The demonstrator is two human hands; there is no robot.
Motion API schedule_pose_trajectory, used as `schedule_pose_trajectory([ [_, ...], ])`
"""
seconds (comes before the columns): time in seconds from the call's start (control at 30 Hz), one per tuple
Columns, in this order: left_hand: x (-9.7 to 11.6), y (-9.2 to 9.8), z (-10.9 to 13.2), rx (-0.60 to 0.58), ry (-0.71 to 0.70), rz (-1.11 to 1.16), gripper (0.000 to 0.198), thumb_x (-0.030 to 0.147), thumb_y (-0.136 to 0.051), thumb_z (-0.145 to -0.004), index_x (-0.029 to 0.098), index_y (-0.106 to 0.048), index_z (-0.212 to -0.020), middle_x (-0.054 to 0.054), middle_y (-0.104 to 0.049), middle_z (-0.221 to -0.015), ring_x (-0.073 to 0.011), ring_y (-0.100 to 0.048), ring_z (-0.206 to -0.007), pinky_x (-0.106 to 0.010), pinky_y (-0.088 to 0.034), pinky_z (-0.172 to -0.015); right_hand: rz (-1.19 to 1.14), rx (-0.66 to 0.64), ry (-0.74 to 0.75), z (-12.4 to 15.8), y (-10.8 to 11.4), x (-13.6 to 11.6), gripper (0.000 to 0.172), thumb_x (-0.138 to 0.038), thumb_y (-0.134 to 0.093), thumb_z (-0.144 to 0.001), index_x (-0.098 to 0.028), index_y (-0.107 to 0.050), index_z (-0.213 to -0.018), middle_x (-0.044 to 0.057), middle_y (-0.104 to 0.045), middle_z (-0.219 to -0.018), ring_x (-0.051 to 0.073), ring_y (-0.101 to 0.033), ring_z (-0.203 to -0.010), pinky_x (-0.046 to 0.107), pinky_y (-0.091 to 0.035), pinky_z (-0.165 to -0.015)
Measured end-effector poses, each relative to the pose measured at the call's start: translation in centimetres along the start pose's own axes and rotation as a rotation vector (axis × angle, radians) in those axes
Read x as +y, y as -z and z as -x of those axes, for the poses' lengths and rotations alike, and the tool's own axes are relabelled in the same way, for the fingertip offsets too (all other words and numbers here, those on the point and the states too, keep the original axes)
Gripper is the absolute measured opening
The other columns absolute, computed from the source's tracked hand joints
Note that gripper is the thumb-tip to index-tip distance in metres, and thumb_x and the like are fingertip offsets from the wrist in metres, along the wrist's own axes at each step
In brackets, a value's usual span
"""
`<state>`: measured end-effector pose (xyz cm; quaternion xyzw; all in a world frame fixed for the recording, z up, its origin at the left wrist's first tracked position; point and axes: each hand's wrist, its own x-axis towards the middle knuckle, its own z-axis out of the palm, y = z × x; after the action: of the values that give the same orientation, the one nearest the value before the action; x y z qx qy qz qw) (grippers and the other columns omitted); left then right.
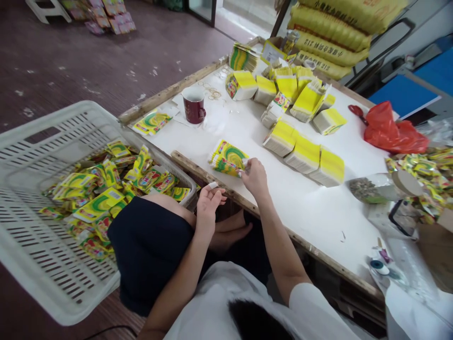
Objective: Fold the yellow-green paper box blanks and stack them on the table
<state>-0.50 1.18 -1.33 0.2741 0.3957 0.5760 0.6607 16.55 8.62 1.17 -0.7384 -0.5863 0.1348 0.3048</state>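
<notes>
At the table's near edge lies a fanned stack of yellow-green packets (228, 157). My right hand (256, 179) is at the right end of this stack, its thumb and fingers pinching the edge of a packet. Just left of it, my left hand (210, 204) hovers over the wooden edge with loosely bent fingers apart, and nothing shows in it. White wraps cover some fingertips on both hands. A white plastic basket (53, 189) of loose yellow-green packets (101, 193) stands by my left knee.
On the white table (226, 118) are a dark red mug (194, 107), flat packets (153, 122), rubber bands (213, 92) and several stacks of yellow cards (304, 153). Farther right lie a red plastic bag (392, 130), a jar (368, 188) and heaped packets (428, 177).
</notes>
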Motion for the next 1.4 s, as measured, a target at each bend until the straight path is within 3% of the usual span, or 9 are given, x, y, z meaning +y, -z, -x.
schedule_pose_trajectory([
  [0.2, -0.5, 0.0, -0.1, -0.026, -0.077, 0.081, 0.064, 0.062, -0.078, -0.073, 0.021, -0.058, -0.118, -0.011, -0.069, -0.117, -0.0228, -0.069, -0.103, -0.034, -0.058, -0.083, -0.134, -0.088, 0.089, 3.8, 1.9, -2.2, 0.019, -0.025, -0.058, -0.084, -0.022, -0.047, -0.099, 0.002, -0.062, -0.083, 0.017, -0.056, -0.067, 0.032, -0.046, -0.065],
  [0.3, 0.4, -0.3, 0.3, -0.014, -0.17, 0.16, 0.064, 0.075, -0.068, -0.073, 0.023, -0.063, -0.111, -0.012, -0.067, -0.123, -0.0295, -0.064, -0.116, -0.044, -0.055, -0.095, -0.304, -0.344, 0.195, 7.6, 2.4, -3.3, 0.015, -0.023, -0.06, -0.082, -0.024, -0.049, -0.091, -0.002, -0.06, -0.078, 0.014, -0.054, -0.063, 0.028, -0.045, -0.061],
  [0.4, 1.6, -0.5, 1.0, -0.042, -0.207, 0.227, 0.059, 0.076, -0.054, -0.082, 0.022, -0.065, -0.104, -0.009, -0.069, -0.102, -0.0298, -0.067, -0.107, -0.046, -0.054, -0.095, -0.587, -0.544, 0.157, 10.7, 1.8, -3.9, 0.019, -0.028, -0.065, -0.082, -0.024, -0.047, -0.087, -0.003, -0.055, -0.076, 0.013, -0.051, -0.064, 0.025, -0.044, -0.06],
  [0.6, 2.2, -0.5, 0.8, 0.153, -0.224, 0.314, 0.046, 0.065, -0.065, -0.083, 0.021, -0.055, -0.08, 0.003, -0.05, -0.068, -0.012, -0.054, -0.06, -0.027, -0.056, -0.068, -0.722, -0.515, 0.064, 13.0, 0.1, -4.8, 0.033, -0.036, -0.075, -0.077, -0.023, -0.051, -0.096, -0.001, -0.055, -0.087, 0.014, -0.05, -0.074, 0.027, -0.045, -0.068],
  [0.73, 0.8, -0.3, 0.4, 0.204, -0.136, 0.144, 0.045, 0.065, -0.063, -0.085, 0.02, -0.063, -0.089, -0.003, -0.065, -0.082, -0.017, -0.066, -0.076, -0.029, -0.057, -0.071, -0.639, -0.427, -0.018, 12.8, -0.1, -4.5, 0.029, -0.031, -0.072, -0.078, -0.023, -0.053, -0.097, -0.002, -0.057, -0.082, 0.014, -0.052, -0.069, 0.028, -0.046, -0.066],
  [0.9, -0.3, -0.1, 0.7, 0.047, -0.155, -0.036, 0.055, 0.069, -0.048, -0.093, 0.021, -0.068, -0.11, -0.01, -0.073, -0.105, -0.0269, -0.069, -0.106, -0.038, -0.059, -0.087, -0.454, -0.256, 0.103, 12.3, 0.6, -3.9, 0.017, -0.019, -0.064, -0.077, -0.023, -0.054, -0.091, 0.002, -0.059, -0.085, 0.018, -0.054, -0.076, 0.032, -0.048, -0.072],
  [1.03, -0.1, 0.0, 1.0, -0.029, -0.197, -0.094, 0.063, 0.076, -0.046, -0.089, 0.021, -0.068, -0.111, -0.012, -0.072, -0.109, -0.0299, -0.068, -0.111, -0.043, -0.058, -0.093, -0.583, -0.35, 0.109, 12.1, 0.9, -4.2, 0.015, -0.021, -0.065, -0.077, -0.023, -0.052, -0.085, 0.001, -0.058, -0.085, 0.017, -0.053, -0.076, 0.03, -0.047, -0.071],
  [1.2, 1.1, -0.3, 1.2, 0.086, -0.178, 0.018, 0.065, 0.085, -0.052, -0.078, 0.021, -0.063, -0.088, -0.008, -0.067, -0.085, -0.024, -0.068, -0.082, -0.036, -0.06, -0.072, -0.824, -0.579, -0.038, 12.6, 0.6, -4.9, 0.034, -0.038, -0.077, -0.075, -0.024, -0.051, -0.092, -0.003, -0.054, -0.082, 0.013, -0.049, -0.072, 0.025, -0.043, -0.064],
  [1.4, 1.2, -0.1, 0.6, 0.13, -0.222, 0.115, 0.067, 0.089, -0.05, -0.075, 0.022, -0.053, -0.077, 0.002, -0.053, -0.067, -0.0125, -0.055, -0.058, -0.025, -0.055, -0.059, -0.691, -0.563, -0.008, 13.2, 0.3, -5.3, 0.048, -0.032, -0.076, -0.075, -0.024, -0.05, -0.115, -0.003, -0.056, -0.086, 0.014, -0.051, -0.074, 0.026, -0.043, -0.065],
])
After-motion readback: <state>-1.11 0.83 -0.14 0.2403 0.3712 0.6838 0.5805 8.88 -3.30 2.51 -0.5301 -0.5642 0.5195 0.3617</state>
